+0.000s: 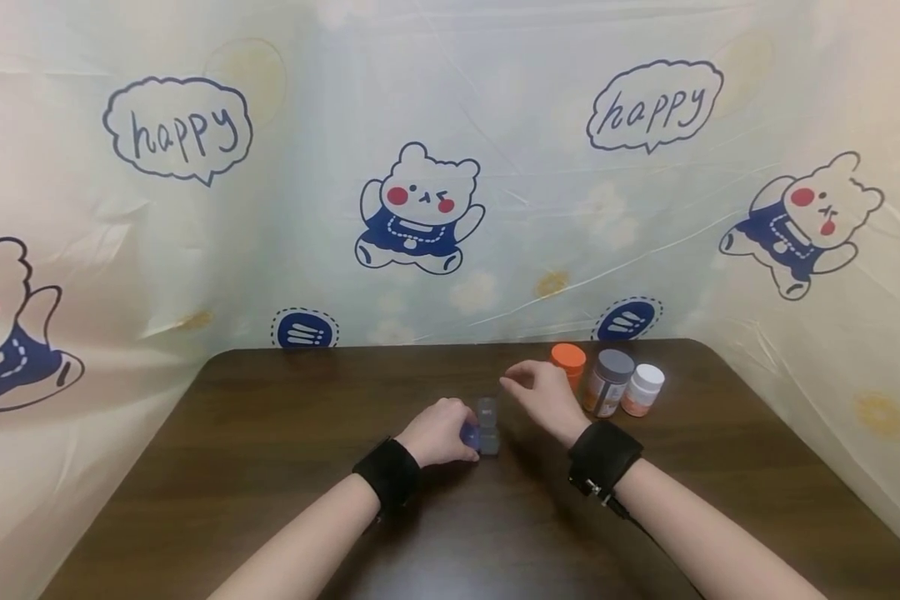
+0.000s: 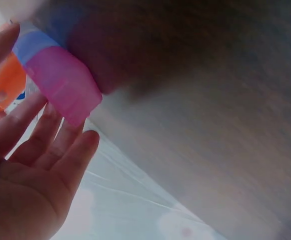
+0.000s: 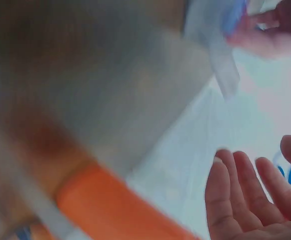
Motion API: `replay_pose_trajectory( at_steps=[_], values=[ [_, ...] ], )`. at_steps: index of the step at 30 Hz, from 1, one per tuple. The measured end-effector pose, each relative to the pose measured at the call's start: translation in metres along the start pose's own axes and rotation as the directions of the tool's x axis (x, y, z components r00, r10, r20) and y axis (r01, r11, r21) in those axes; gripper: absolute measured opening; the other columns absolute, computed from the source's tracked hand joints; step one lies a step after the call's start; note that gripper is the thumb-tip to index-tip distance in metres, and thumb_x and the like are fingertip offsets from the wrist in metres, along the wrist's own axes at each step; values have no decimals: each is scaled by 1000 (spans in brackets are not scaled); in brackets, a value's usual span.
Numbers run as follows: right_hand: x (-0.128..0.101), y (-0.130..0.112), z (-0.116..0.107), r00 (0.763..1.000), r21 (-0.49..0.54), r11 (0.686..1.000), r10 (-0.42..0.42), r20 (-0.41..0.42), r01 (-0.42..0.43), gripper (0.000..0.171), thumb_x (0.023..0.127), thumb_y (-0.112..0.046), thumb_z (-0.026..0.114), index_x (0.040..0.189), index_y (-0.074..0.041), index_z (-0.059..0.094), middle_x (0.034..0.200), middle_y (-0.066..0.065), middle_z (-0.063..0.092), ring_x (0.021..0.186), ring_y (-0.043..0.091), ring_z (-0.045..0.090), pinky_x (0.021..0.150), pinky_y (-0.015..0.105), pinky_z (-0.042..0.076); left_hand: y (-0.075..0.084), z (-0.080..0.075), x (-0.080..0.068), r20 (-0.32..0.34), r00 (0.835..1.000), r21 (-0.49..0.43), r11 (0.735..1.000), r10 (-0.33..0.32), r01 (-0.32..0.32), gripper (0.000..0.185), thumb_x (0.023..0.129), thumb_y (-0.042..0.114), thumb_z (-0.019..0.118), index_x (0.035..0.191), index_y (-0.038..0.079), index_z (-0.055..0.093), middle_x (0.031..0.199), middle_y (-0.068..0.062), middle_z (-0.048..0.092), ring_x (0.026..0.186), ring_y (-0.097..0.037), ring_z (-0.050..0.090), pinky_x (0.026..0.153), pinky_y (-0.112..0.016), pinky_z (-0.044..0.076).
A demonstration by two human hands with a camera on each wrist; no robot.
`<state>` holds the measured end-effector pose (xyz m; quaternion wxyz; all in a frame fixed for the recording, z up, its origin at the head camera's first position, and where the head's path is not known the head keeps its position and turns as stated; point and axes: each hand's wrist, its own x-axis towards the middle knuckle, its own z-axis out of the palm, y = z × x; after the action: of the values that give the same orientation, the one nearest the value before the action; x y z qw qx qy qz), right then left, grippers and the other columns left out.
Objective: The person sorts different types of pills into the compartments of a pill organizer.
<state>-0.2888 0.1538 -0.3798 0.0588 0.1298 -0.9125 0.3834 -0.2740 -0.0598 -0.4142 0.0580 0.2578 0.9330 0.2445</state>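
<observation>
A small pill organizer lies on the dark wood-grain counter, near the middle and directly in front of the person. It shows pink, blue and translucent grey sections, the pink one seen clearly only from the left wrist. At the grey end the lid is raised and points toward the far side; the lettering on it is too small to read.

The left hand grips the organizer from the left end. Its fingers lie along one side and the thumb is on the opposite side, with the grey section left uncovered.

The right hand is held just to the right of the raised lid, apart from it. Its fingers are extended with a slight bend, the thumb standing clear of them, and no object is seen in their hold.

Three containers stand in a row at the far right: an orange-capped bottle, partly hidden by the right hand; a grey-capped bottle in the middle; and a smaller white-capped bottle. I cannot tell whether the right hand touches the orange-capped one. A black band circles the left wrist, and another the right. Behind the counter hangs a pale sheet printed with bears and the word "happy".
</observation>
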Motion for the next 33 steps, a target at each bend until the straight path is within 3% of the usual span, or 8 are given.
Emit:
replay_pose_trajectory(
  at_steps=[2, 5, 7, 11, 16, 26, 30, 33],
  values=[
    [3, 0, -12, 994, -103, 991, -90, -63, 83, 28, 100, -19, 71, 120, -1, 74, 117, 19, 78, 105, 32, 73, 93, 50, 60, -1, -1, -2, -13, 1000, 10, 1000, 6, -5, 50, 81, 26, 92, 120, 0, 74, 109, -11, 71, 91, -18, 65, 82, -33, 61],
    [9, 0, -32, 979, -245, 961, -162, -121, 128, 32, 96, -15, 74, 123, 2, 72, 122, 23, 75, 113, 39, 70, 100, 55, 56, -2, -2, -9, -46, 999, 28, 1000, 9, -8, 58, 80, 26, 92, 128, 0, 70, 119, -13, 70, 101, -22, 66, 89, -38, 61],
    [13, 1, -45, 981, -319, 941, -159, -109, 117, 39, 95, -12, 75, 129, 5, 68, 130, 27, 70, 122, 45, 65, 106, 59, 52, -2, -4, -15, -75, 997, 40, 999, 13, -10, 63, 81, 25, 91, 133, -1, 68, 127, -16, 68, 112, -28, 66, 97, -43, 60],
    [16, 8, -62, 998, -386, 921, -58, 9, 57, 54, 94, -10, 76, 141, 8, 57, 144, 34, 58, 132, 50, 57, 109, 62, 50, 2, -7, -32, -155, 988, 12, 1000, 0, 2, 63, 83, 19, 90, 137, 0, 65, 137, -19, 64, 130, -37, 59, 108, -52, 54],
    [20, 20, -65, 994, -369, 928, 0, 111, 41, 58, 94, -9, 74, 145, 8, 52, 140, 36, 59, 123, 49, 62, 102, 60, 55, 9, -7, -50, -205, 979, -86, 996, -17, -1, 58, 83, 14, 90, 133, -1, 67, 134, -19, 65, 128, -38, 59, 105, -53, 56],
    [16, 29, -70, 997, -220, 975, 2, 82, 16, 57, 93, -8, 76, 144, 6, 56, 146, 34, 57, 132, 50, 56, 109, 65, 49, 16, 2, -63, -184, 983, -76, 997, -7, -8, 53, 81, 16, 91, 126, -1, 71, 127, -17, 68, 120, -34, 63, 105, -50, 56],
    [5, 20, -72, 997, -188, 981, -38, 69, 50, 57, 93, -10, 77, 144, 4, 57, 145, 31, 60, 128, 47, 59, 107, 63, 51, 17, 1, -68, -183, 983, -106, 994, 0, -20, 53, 81, 16, 91, 127, -1, 70, 126, -17, 68, 119, -33, 64, 106, -52, 55],
    [-10, 5, -71, 991, -176, 977, -111, 74, 122, 55, 91, -11, 80, 141, 3, 61, 136, 28, 67, 115, 40, 67, 99, 58, 57, 17, -2, -74, -181, 984, -158, 987, 0, -29, 54, 82, 15, 90, 129, -2, 69, 127, -18, 69, 119, -35, 65, 107, -55, 53]
  ],
)
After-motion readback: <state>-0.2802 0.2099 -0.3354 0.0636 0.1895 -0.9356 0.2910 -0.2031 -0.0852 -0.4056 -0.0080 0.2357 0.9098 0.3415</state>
